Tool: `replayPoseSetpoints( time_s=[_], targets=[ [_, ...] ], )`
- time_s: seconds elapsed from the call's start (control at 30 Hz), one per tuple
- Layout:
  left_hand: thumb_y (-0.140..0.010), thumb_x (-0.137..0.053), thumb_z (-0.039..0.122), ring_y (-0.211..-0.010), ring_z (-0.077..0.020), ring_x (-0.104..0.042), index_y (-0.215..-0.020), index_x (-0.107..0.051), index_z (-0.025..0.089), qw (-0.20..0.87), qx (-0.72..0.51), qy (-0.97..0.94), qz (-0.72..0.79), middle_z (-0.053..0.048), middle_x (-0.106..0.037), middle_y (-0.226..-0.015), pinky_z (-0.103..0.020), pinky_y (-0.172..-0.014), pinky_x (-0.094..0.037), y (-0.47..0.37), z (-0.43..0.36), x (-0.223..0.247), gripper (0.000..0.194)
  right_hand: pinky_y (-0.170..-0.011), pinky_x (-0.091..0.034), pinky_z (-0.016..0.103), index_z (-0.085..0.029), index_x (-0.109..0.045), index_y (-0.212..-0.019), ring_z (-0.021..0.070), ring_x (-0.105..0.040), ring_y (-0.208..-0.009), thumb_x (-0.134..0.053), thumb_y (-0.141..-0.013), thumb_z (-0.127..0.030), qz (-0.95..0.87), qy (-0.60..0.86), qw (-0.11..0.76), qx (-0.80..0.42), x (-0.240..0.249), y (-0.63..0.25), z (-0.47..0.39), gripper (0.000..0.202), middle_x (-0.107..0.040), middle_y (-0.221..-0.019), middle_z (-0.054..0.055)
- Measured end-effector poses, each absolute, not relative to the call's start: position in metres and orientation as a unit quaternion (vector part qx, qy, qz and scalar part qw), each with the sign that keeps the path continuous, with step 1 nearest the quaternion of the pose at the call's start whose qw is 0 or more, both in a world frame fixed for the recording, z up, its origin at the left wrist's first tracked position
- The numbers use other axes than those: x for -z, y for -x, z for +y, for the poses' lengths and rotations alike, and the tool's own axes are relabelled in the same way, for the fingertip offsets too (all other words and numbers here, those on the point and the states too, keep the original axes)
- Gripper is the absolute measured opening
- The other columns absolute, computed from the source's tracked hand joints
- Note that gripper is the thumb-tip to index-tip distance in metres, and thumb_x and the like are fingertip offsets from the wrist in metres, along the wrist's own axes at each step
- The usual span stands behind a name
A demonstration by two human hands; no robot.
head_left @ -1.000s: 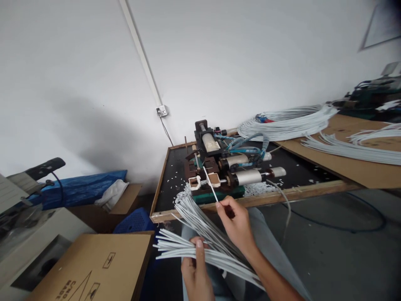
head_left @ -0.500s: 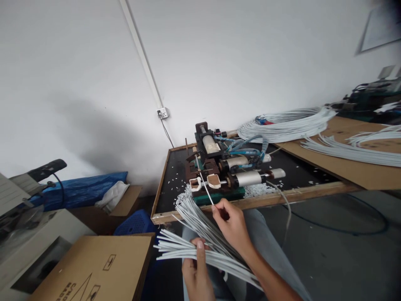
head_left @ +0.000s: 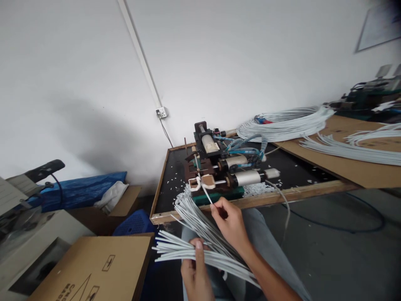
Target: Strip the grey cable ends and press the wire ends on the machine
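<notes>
My right hand (head_left: pixel 230 223) pinches a single white cable (head_left: pixel 207 195) between thumb and fingers. The cable's far end reaches up into a small pneumatic machine (head_left: pixel 233 159), between a fixed white-edged jaw (head_left: pixel 194 184) and a sliding tan pad (head_left: pixel 208 181). The two jaw parts now stand close together around the cable; whether they press on it I cannot tell. Lower down, my left hand (head_left: pixel 196 269) is closed round a bundle of white cables (head_left: pixel 175 247), its thumb on top and the loose ends fanned out to the left. More cables (head_left: pixel 196 215) lie over the table edge behind it.
Small white cut pieces (head_left: pixel 257 190) litter the black tabletop (head_left: pixel 166 184) with its wooden rim. Coiled white cables (head_left: pixel 285 123) and cardboard (head_left: pixel 344 163) are at right. A cardboard box (head_left: pixel 94 263), a blue basket (head_left: pixel 134 222) and blue sheeting (head_left: pixel 84 190) stand at left.
The tan pad has slid left toward the white-edged jaw, its rod showing longer, closing the gap around the cable. Both hands keep nearly the same place and grip.
</notes>
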State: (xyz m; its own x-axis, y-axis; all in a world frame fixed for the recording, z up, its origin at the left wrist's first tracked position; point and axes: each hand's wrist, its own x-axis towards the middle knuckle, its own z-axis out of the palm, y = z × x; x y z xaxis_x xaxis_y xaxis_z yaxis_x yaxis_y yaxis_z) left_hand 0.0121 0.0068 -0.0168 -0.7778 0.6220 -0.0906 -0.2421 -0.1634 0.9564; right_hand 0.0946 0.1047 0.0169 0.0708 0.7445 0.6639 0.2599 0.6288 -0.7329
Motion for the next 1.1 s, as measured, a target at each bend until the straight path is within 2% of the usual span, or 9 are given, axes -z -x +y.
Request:
replayPoseSetpoints(
  time_s=[0.33,0.53,0.67,0.83,0.97,1.03,1.1],
  targets=[
    [-0.063,-0.086,0.062,-0.069,-0.0198,-0.063,-0.084,-0.075,0.014,0.317,-0.77,-0.147,0.534,-0.006,-0.071,-0.076,-0.029,-0.066,-0.049,-0.012,0.007,0.014,0.053,-0.051,-0.036,0.024,-0.023,-0.047,-0.068,0.0124,-0.046,-0.051,-0.057,-0.092,-0.024,-0.659,0.353,0.625,-0.226,-0.017,-0.095,0.106,0.026,-0.047,-0.058,-0.005],
    [-0.06,-0.091,0.053,-0.073,-0.017,-0.061,-0.081,-0.079,0.017,0.363,-0.795,-0.116,0.472,-0.004,-0.07,-0.079,-0.026,-0.071,-0.049,-0.013,0.006,0.013,0.043,-0.049,-0.034,0.023,-0.024,-0.043,-0.071,0.0117,-0.043,-0.051,-0.049,-0.096,-0.025,-0.681,0.307,0.615,-0.252,-0.02,-0.099,0.094,0.025,-0.043,-0.062,-0.006],
    [-0.067,-0.086,0.054,-0.083,-0.0199,-0.064,-0.091,-0.079,0.017,0.36,-0.781,-0.159,0.485,-0.005,-0.072,-0.087,-0.026,-0.077,-0.049,-0.013,0.001,0.012,0.045,-0.056,-0.036,0.024,-0.022,-0.052,-0.073,0.0125,-0.049,-0.057,-0.055,-0.093,-0.021,-0.743,0.271,0.551,-0.266,-0.024,-0.097,0.086,0.02,-0.05,-0.064,-0.004],
    [-0.072,-0.079,0.061,-0.088,-0.0259,-0.069,-0.096,-0.077,0.013,0.332,-0.732,-0.219,0.553,-0.01,-0.076,-0.09,-0.032,-0.081,-0.051,-0.009,0.0,0.01,0.053,-0.071,-0.04,0.027,-0.02,-0.058,-0.083,0.0167,-0.056,-0.075,-0.059,-0.092,-0.022,-0.787,0.313,0.461,-0.265,-0.027,-0.102,0.09,0.009,-0.06,-0.081,0.001],
    [-0.07,-0.08,0.063,-0.094,-0.0322,-0.072,-0.092,-0.078,0.011,0.311,-0.723,-0.236,0.57,-0.013,-0.079,-0.093,-0.04,-0.086,-0.054,-0.007,0.001,0.005,0.056,-0.059,-0.033,0.024,-0.019,-0.057,-0.071,0.012,-0.045,-0.06,-0.057,-0.092,-0.026,-0.844,0.24,0.312,-0.364,-0.034,-0.116,0.092,0.022,-0.047,-0.062,-0.005],
    [-0.068,-0.081,0.062,-0.092,-0.0335,-0.072,-0.09,-0.079,0.011,0.304,-0.723,-0.233,0.574,-0.014,-0.079,-0.091,-0.043,-0.086,-0.055,-0.006,0.002,0.004,0.056,-0.055,-0.03,0.023,-0.018,-0.057,-0.067,0.0108,-0.04,-0.056,-0.059,-0.088,-0.023,-0.851,0.221,0.281,-0.385,-0.037,-0.123,0.092,0.022,-0.042,-0.058,-0.007],
    [-0.068,-0.081,0.062,-0.093,-0.0349,-0.072,-0.089,-0.079,0.01,0.301,-0.722,-0.23,0.58,-0.014,-0.079,-0.091,-0.045,-0.087,-0.055,-0.007,0.002,0.004,0.056,-0.055,-0.031,0.022,-0.018,-0.06,-0.068,0.0108,-0.041,-0.057,-0.061,-0.086,-0.022,-0.85,0.222,0.28,-0.387,-0.039,-0.128,0.092,0.019,-0.044,-0.059,-0.006]
  ],
)
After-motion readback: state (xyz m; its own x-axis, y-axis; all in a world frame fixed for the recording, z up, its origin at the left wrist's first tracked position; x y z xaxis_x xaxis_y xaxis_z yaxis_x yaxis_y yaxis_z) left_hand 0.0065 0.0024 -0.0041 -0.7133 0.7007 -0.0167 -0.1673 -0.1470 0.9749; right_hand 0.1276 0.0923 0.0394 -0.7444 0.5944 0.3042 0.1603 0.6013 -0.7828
